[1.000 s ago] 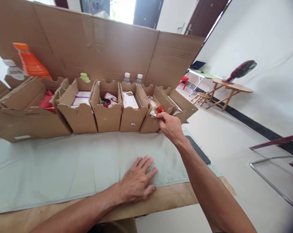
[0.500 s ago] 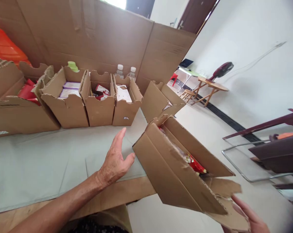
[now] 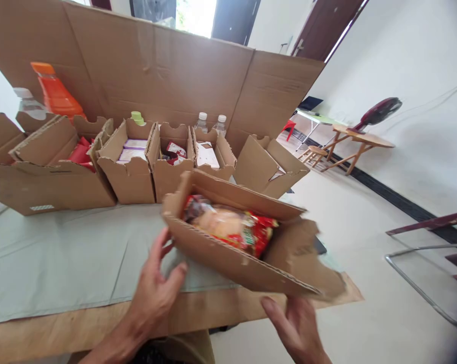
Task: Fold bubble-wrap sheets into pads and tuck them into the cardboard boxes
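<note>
A narrow open cardboard box point(image 3: 221, 255) is held tilted above the table's near edge, with red snack packets point(image 3: 232, 227) lying inside it. My left hand point(image 3: 156, 290) grips the box's left end, fingers on the end wall and thumb under the corner. At the torn right end, my right hand point(image 3: 296, 326) is under the box, thumb up against its bottom. Both hands look a little blurred.
A row of similar cardboard boxes point(image 3: 130, 169) with packets stands at the back of the cloth-covered table point(image 3: 61, 253), against a tall cardboard sheet point(image 3: 156, 71). An orange bottle point(image 3: 56, 93) and water bottles point(image 3: 209, 121) stand behind. A metal chair frame point(image 3: 421, 263) is at right.
The box has been pulled out of the row, swung down to the right, and now sits in front of me. My left hand rose from the cloth and took its left end.
</note>
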Tool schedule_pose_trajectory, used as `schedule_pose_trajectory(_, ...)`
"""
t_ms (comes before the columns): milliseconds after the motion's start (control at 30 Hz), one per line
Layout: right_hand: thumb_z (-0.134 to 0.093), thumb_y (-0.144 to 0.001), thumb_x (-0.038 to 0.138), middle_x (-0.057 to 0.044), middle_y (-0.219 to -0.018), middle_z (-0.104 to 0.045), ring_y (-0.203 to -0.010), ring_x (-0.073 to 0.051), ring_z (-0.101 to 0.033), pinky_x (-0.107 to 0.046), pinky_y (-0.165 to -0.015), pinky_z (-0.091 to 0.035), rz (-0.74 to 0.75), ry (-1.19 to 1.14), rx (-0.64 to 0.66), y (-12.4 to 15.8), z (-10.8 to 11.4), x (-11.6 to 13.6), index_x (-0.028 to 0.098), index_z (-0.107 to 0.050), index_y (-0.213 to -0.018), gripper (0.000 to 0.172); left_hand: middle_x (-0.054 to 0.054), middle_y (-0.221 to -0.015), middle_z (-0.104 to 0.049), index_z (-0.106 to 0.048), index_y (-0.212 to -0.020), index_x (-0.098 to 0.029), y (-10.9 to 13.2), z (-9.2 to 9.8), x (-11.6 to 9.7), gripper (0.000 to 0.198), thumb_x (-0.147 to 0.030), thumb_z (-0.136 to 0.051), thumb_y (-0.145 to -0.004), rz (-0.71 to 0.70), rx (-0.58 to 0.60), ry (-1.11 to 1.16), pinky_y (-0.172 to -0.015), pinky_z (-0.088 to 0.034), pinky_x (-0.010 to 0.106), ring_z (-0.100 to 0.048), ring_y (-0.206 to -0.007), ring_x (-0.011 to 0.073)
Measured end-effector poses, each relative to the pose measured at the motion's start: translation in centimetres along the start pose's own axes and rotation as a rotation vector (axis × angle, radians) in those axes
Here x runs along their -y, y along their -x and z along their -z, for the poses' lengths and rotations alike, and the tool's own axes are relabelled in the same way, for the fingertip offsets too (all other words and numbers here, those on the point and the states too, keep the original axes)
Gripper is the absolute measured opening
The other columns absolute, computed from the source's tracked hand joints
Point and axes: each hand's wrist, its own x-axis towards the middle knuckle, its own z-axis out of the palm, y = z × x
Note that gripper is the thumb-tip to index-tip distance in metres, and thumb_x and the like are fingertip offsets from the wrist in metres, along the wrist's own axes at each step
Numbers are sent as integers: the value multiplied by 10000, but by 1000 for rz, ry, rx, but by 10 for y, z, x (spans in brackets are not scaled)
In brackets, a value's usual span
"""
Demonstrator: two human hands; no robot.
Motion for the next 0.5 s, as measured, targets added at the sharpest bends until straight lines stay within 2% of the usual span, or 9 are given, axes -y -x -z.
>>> schedule_pose_trajectory(67,-637,-924,586,-146,-1194,-762,-1108,-420,-711,-586,-1005,-563,75,-150,114,-45,-28,35,253,-667,-1381,567,119,-1609,-497,-427,-1537,-314,6,34,0,734,-468,-695,-871,39,-206,-17,-1127,-536,605,-611,-1364,376)
schedule_pose_trajectory(133,-670,-904,614,-140,-1370,-694,-1240,-412,-655,-570,-1076,-534,149,-313,199,-85,-59,67,267,-564,-1501,699,93,-1602,-506,-461,-1525,-339,6,63,1,780,-497,-759,-822,40,-361,-35,-1147,-507,642,-608,-1360,393)
schedule_pose_trajectory(200,-658,-911,643,-122,-1537,-581,-1372,-391,-572,-549,-1139,-494,229,-458,291,-113,-86,89,279,-458,-1583,790,67,-1583,-534,-494,-1517,-354,4,86,7,823,-490,-809,-769,13,-447,-64,-1182,-464,661,-579,-1387,409)
schedule_pose_trajectory(267,-650,-920,653,-103,-1598,-524,-1417,-355,-537,-522,-1157,-481,269,-559,383,-127,-105,96,295,-395,-1616,823,31,-1546,-580,-524,-1505,-379,1,105,17,822,-457,-832,-748,-9,-470,-107,-1222,-422,648,-549,-1423,405)
schedule_pose_trajectory(333,-671,-909,647,-99,-1582,-544,-1391,-327,-561,-495,-1121,-511,246,-591,430,-127,-113,87,303,-424,-1596,807,-9,-1519,-614,-518,-1511,-427,-2,120,30,810,-433,-828,-762,5,-478,-162,-1242,-407,618,-553,-1431,383)
schedule_pose_trajectory(367,-684,-900,638,-102,-1560,-566,-1369,-318,-579,-485,-1093,-528,206,-581,413,-125,-113,76,301,-466,-1568,779,-25,-1517,-619,-503,-1520,-452,-2,126,36,814,-433,-823,-771,21,-487,-191,-1241,-412,606,-565,-1423,373)
schedule_pose_trajectory(433,-705,-876,615,-109,-1471,-638,-1302,-307,-626,-474,-1035,-557,43,-523,238,-121,-103,45,293,-589,-1454,672,-29,-1531,-612,-470,-1540,-476,-3,133,49,840,-468,-812,-772,51,-509,-241,-1222,-432,608,-581,-1408,375)
schedule_pose_trajectory(500,-709,-853,591,-113,-1342,-704,-1229,-301,-665,-481,-1006,-562,-186,-443,-58,-123,-83,5,279,-665,-1334,574,-4,-1512,-628,-474,-1540,-456,-4,136,62,853,-520,-807,-758,71,-519,-306,-1194,-450,630,-598,-1385,394)
